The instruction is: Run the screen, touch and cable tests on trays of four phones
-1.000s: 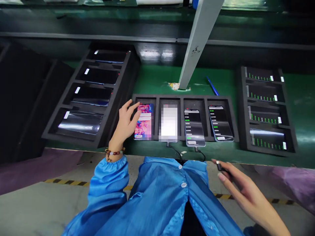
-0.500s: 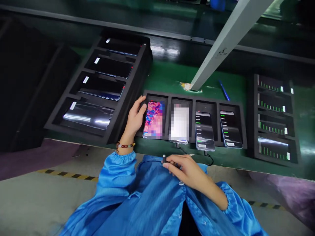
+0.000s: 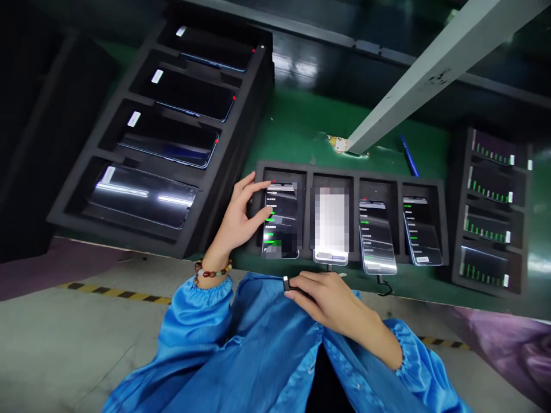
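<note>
My left hand (image 3: 245, 215) has its fingers apart over the leftmost phone (image 3: 282, 223), whose dark screen lists white and green lines. Its index finger and thumb are at that phone's left side; I cannot tell whether they touch the glass. Between the thumb and fingers of my right hand (image 3: 331, 298) is a black cable plug (image 3: 286, 283) with a pale metal tip, held in front of my blue smock. Beside the leftmost phone lies a phone with a bright white screen (image 3: 332, 223), partly pixelated. Two more phones, one here (image 3: 379, 241) and one at the right end (image 3: 422, 232), show lists.
The phones lie in a black foam tray (image 3: 310, 172) on a green table (image 3: 301, 120). Stacked foam trays (image 3: 172, 241) with dark phones stand left; another tray (image 3: 458, 281) with phones stands right. A grey post (image 3: 400, 97) rises behind, beside a blue pen (image 3: 408, 156).
The leftmost phone's screen went from a colourful picture to a dark list. My left hand's fingers moved right, over that phone. My right hand still holds the plug. The view shifted slightly.
</note>
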`<state>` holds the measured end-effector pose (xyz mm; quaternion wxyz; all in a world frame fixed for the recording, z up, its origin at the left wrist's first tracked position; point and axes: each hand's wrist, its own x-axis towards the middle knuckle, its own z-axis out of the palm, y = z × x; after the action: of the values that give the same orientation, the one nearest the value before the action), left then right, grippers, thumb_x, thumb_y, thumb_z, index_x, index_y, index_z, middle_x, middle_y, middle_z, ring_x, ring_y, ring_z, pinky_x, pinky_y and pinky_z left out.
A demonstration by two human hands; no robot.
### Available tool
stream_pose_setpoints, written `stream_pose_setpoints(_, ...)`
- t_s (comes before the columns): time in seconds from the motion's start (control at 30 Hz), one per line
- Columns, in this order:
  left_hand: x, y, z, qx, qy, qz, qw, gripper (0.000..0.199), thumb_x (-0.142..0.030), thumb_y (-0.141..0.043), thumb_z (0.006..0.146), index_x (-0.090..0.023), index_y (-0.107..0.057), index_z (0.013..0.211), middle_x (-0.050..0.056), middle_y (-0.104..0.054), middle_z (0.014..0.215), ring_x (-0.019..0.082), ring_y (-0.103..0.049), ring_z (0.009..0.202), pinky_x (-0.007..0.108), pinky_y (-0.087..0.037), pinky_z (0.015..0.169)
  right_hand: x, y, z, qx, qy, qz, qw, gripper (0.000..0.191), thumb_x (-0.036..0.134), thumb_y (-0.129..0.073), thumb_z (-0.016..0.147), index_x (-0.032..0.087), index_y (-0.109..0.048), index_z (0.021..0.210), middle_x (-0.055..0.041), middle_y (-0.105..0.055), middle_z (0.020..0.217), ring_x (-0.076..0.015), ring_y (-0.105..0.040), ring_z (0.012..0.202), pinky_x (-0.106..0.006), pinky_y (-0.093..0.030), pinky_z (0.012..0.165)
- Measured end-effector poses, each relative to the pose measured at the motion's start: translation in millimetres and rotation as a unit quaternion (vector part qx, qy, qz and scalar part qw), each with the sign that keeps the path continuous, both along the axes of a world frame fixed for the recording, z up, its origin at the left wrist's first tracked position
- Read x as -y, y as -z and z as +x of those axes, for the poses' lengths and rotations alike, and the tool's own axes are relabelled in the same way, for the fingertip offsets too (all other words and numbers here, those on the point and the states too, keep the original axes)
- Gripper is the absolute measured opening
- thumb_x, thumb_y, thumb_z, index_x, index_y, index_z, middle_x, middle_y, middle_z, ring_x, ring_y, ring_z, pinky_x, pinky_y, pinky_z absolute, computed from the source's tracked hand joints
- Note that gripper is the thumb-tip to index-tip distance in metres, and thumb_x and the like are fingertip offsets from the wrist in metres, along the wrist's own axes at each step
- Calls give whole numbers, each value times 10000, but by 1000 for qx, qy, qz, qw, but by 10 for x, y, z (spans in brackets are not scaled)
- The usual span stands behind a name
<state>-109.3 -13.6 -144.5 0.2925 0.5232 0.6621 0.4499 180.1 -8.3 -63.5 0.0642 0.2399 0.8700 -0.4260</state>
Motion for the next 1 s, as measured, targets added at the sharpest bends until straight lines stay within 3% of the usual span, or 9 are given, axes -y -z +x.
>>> stream_pose_setpoints(0.13,-83,19,21,-11,-41,-2,999,551,-571,-704,1019,-304,-652,1498,146,-490,1654,326,-469,1607,536,-490,1283,19,16,-46,5,-40,43,998,382,455,-440,1202,222,-742,1209,-23,-792,1032,-172,-774,863,-308,-426,667)
stream_pose_setpoints(0.2,-87,15,24,-29,-34,2,999,564,-558,-708,1021,-308,-635,1521,143,-477,1658,328,-449,1621,553,-445,1322,27,34,-59,6,-51,52,997,387,447,-431,1205,215,-741,1212,-26,-786,1033,-177,-773,875,-318,-423,664)
stream_pose_setpoints(0.33,-36,-10,5,-59,40,-1,997,777,-602,-797,949,-333,-534,1628,137,-339,1780,372,-263,1726,607,-269,1414,38,48,-52,4,-54,55,997,374,442,-445,1202,217,-744,1217,-18,-777,1009,-178,-769,855,-330,-420,655)
stream_pose_setpoints(0.5,3,-22,-19,-38,35,-10,999,731,-601,-728,1005,-332,-507,1648,141,-320,1806,355,-243,1739,608,-275,1410,33,31,-36,9,-50,48,998,356,441,-461,1199,222,-741,1211,-14,-778,1018,-175,-772,853,-336,-411,642)
stream_pose_setpoints(0.6,3,-5,-31,-45,63,-15,997,856,-627,-796,946,-336,-465,1679,136,-258,1847,381,-199,1750,625,-251,1413,31,36,-32,22,-45,47,998,362,445,-456,1200,223,-742,1193,-14,-775,1018,-178,-767,851,-335,-403,645)
stream_pose_setpoints(0.73,6,9,-35,-34,40,-11,999,760,-613,-736,997,-325,-492,1657,144,-301,1828,361,-229,1746,618,-259,1411,34,53,-34,18,-49,41,998,373,447,-445,1203,221,-741,1199,-19,-770,1017,-184,-766,868,-334,-401,653)
stream_pose_setpoints(0.87,24,-16,-32,-35,80,-17,996,860,-619,-794,951,-334,-450,1686,142,-220,1863,368,-135,1766,620,-205,1423,29,52,-40,13,-48,42,998,367,447,-456,1200,217,-742,1190,-22,-770,1010,-181,-767,870,-332,-406,649)
stream_pose_setpoints(1.0,23,-28,-29,-23,44,-21,999,751,-608,-744,991,-315,-510,1642,155,-296,1832,359,-211,1751,612,-257,1411,26,50,-49,9,-49,45,998,356,440,-467,1197,214,-742,1195,-24,-777,1021,-183,-771,886,-329,-427,662)
